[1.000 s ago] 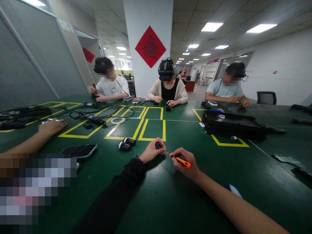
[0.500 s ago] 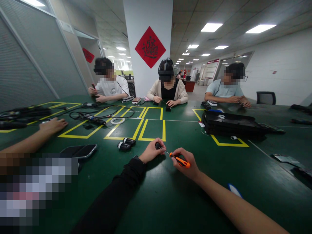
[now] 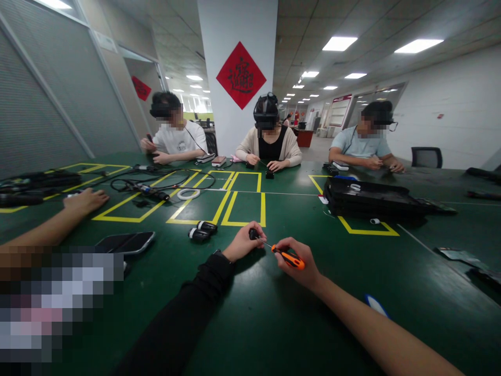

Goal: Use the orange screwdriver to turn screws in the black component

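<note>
The fingers of my left hand [image 3: 239,245] pinch a small black part [image 3: 253,234] over a green counter [image 3: 250,324]. My right hand [image 3: 308,263] grips an orange-and-black screwdriver [image 3: 298,262], its thin shaft pointing at the part. Left of my hands lie two black pieces [image 3: 199,235] marked with white. Across the counter sit three people [image 3: 270,143] wearing headgear; a red diamond sign [image 3: 241,78] hangs on the pillar [image 3: 238,21] behind.

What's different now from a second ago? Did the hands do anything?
Almost nothing that I can see. Across the table, the person on the right seems to have shifted their hands a little. Nothing was picked up or let go here: the left hand still holds the small black part, and the right hand still holds the orange screwdriver pointed at it.
</note>
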Tool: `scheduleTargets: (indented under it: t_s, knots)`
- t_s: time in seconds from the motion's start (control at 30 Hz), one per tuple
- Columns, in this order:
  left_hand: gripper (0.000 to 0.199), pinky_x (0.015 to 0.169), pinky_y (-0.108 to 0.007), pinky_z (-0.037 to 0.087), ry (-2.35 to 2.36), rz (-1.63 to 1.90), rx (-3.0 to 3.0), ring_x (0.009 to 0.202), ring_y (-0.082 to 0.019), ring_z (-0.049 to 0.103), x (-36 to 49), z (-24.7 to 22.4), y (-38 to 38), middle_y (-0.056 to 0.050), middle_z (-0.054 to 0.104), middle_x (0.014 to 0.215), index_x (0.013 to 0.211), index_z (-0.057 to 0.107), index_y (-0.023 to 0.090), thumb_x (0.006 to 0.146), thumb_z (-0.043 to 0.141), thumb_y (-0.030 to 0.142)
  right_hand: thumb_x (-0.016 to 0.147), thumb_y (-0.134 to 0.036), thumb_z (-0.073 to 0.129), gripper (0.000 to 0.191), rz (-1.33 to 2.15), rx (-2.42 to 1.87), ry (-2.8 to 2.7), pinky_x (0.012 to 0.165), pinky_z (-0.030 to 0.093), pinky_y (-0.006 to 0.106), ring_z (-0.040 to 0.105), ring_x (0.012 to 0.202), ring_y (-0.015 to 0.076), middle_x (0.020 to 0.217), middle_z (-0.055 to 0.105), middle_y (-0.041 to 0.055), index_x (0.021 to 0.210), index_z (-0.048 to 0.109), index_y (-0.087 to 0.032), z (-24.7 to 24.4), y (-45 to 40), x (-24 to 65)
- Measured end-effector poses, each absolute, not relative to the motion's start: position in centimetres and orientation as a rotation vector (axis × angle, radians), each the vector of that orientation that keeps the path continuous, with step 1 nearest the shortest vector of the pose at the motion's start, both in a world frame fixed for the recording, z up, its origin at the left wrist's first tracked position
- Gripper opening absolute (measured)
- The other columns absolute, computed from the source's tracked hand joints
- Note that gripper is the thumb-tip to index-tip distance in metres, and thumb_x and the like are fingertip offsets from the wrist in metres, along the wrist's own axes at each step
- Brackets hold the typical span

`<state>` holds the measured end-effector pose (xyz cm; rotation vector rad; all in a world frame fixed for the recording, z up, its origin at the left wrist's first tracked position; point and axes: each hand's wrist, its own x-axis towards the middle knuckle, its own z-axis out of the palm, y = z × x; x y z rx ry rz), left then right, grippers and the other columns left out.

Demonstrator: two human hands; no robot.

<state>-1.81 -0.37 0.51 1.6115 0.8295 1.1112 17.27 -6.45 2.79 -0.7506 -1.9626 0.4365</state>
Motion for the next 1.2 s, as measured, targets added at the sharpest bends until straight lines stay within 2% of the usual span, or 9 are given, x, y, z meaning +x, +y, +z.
scheduleTargets:
  t_s: [0.2, 0.33, 0.43, 0.63, 0.8, 0.97, 1.2]
  knots:
    - [0.025, 0.056, -0.025, 0.049, 0.810, 1.114, 1.632, 0.057, -0.009, 0.057, -1.90, 0.27, -0.24, -0.001, 0.057, 0.077, 0.081, 0.047, 0.014, 0.068, 0.066, 0.025, 0.072, -0.017, 0.056, 0.017, 0.474, -0.707, -2.009, 0.068, 0.046, 0.027, 0.056, 0.074, 0.0147, 0.082, 0.058, 0.0036, 0.090, 0.056, -0.019, 2.69, -6.31, 17.38]
    - [0.025, 0.055, -0.024, 0.048, 0.809, 1.117, 1.636, 0.058, -0.009, 0.057, -1.87, 0.09, -0.15, -0.001, 0.058, 0.076, 0.081, 0.047, 0.014, 0.069, 0.066, 0.026, 0.074, -0.021, 0.056, 0.023, 0.607, -0.791, -1.951, 0.060, 0.045, 0.024, 0.055, 0.068, 0.0127, 0.082, 0.057, 0.0025, 0.097, 0.052, -0.019, 2.36, -6.34, 17.38]
    - [0.026, 0.055, -0.024, 0.048, 0.818, 1.121, 1.620, 0.057, -0.009, 0.057, -1.82, 0.14, -0.16, -0.001, 0.058, 0.076, 0.080, 0.047, 0.014, 0.068, 0.066, 0.027, 0.075, -0.017, 0.054, 0.018, 0.635, -0.786, -1.940, 0.058, 0.043, 0.023, 0.054, 0.064, 0.0117, 0.077, 0.056, 0.0010, 0.093, 0.052, -0.019, 2.35, -6.38, 17.37]
    - [0.025, 0.055, -0.023, 0.048, 0.819, 1.129, 1.607, 0.056, -0.008, 0.056, -1.79, 0.49, -0.36, -0.001, 0.059, 0.076, 0.080, 0.047, 0.015, 0.068, 0.066, 0.026, 0.073, -0.016, 0.057, 0.015, 0.544, -0.690, -1.997, 0.068, 0.044, 0.028, 0.053, 0.076, 0.0149, 0.083, 0.053, 0.0029, 0.086, 0.063, -0.021, 2.84, -6.36, 17.37]
    - [0.023, 0.056, -0.023, 0.048, 0.829, 1.129, 1.604, 0.058, -0.009, 0.056, -1.74, 0.55, -0.46, 0.000, 0.059, 0.075, 0.080, 0.047, 0.015, 0.068, 0.065, 0.023, 0.076, -0.016, 0.052, 0.019, 0.643, -0.768, -1.922, 0.058, 0.042, 0.023, 0.051, 0.062, 0.0113, 0.076, 0.055, 0.0004, 0.095, 0.056, -0.020, 2.64, -6.38, 17.35]
    - [0.022, 0.057, -0.024, 0.049, 0.813, 1.121, 1.596, 0.060, -0.010, 0.057, -1.74, 0.45, -0.40, -0.001, 0.059, 0.076, 0.081, 0.047, 0.014, 0.068, 0.064, 0.021, 0.071, -0.011, 0.052, 0.014, 0.555, -0.709, -1.952, 0.065, 0.043, 0.028, 0.052, 0.070, 0.0147, 0.077, 0.054, 0.0020, 0.082, 0.058, -0.019, 2.48, -6.12, 17.43]
    - [0.021, 0.056, -0.024, 0.048, 0.810, 1.125, 1.600, 0.060, -0.010, 0.057, -1.79, 0.44, -0.44, -0.002, 0.059, 0.076, 0.080, 0.047, 0.014, 0.069, 0.064, 0.020, 0.072, -0.013, 0.051, 0.015, 0.523, -0.689, -1.959, 0.065, 0.043, 0.029, 0.051, 0.070, 0.0153, 0.076, 0.054, 0.0028, 0.083, 0.060, -0.019, 2.79, -6.16, 17.51]
